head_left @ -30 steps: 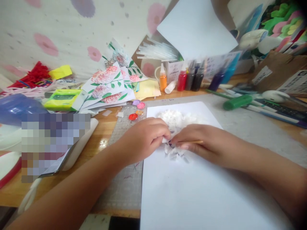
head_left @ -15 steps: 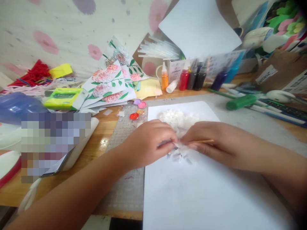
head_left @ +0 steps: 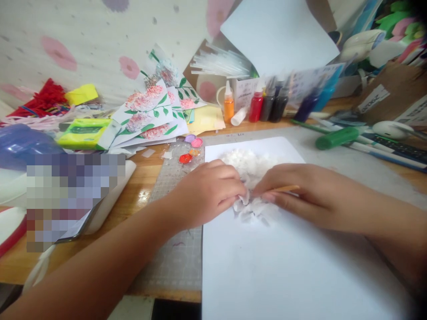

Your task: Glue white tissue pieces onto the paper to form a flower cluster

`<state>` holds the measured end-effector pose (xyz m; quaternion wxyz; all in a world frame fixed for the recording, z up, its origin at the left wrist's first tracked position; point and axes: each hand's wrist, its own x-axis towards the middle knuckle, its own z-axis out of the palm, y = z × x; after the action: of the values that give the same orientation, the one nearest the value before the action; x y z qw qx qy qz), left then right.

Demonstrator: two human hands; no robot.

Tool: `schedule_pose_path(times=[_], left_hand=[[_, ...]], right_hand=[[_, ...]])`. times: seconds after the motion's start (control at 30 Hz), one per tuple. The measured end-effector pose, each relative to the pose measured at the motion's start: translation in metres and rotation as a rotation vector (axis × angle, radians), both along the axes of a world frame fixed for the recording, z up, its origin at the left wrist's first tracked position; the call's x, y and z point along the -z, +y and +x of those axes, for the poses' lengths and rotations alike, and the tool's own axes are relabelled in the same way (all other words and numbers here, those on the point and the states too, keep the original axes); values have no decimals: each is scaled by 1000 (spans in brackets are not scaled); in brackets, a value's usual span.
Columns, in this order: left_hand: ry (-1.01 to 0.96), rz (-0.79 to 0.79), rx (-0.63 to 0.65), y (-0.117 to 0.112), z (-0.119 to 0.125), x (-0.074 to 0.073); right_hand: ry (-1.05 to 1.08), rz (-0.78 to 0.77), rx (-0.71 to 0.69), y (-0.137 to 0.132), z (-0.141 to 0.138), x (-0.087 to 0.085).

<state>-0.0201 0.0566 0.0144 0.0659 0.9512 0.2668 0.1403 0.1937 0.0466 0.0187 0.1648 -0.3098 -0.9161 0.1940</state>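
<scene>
A ruffled white paper cluster, tissue-like, lies on the upper part of a white sheet. My left hand comes in from the left, its fingertips pinched on a small piece of white tissue at the cluster's near edge. Opposite it, my right hand is closed around a thin wooden stick, whose back end shows above the thumb. The stick's front tip is hidden by the fingers and the white petals. Loose white folds spread below both sets of fingertips.
Beneath the sheet lies a grey cutting mat. Paint caps sit left of the sheet. Paint bottles line the back, beside flower pictures. A green-handled tool lies right; a phone leans left.
Both hands stay at the cluster with small finger movements. More white folds show below the fingertips, and the stick's back end tilts slightly higher. The view has shifted slightly.
</scene>
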Motion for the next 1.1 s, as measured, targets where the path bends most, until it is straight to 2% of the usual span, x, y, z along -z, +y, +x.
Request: schedule_pose_path(times=[0.17,0.33,0.4,0.5,0.6,0.73,0.9,1.1], left_hand=[[68,24,10,0,0,1],[112,14,4,-3,0,0],[122,2,-2,-3,-1,0],[135,-2,19,-2,-2,-1],[135,-7,54,1,-2,0],[123,-8,56,4,-2,1],[134,-18,25,6,-3,2],[144,-26,29,7,-3,1]], right_hand=[[41,46,21,-1,3,-4],[284,67,191,-5,6,-8],[324,67,161,-6,4,-4],[266,73,17,-5,-4,4],[222,111,-58,-3,-11,11],[147,132,-71,-1,-12,13],[184,169,-44,1,-10,12],[151,141,-36,1,-10,11]])
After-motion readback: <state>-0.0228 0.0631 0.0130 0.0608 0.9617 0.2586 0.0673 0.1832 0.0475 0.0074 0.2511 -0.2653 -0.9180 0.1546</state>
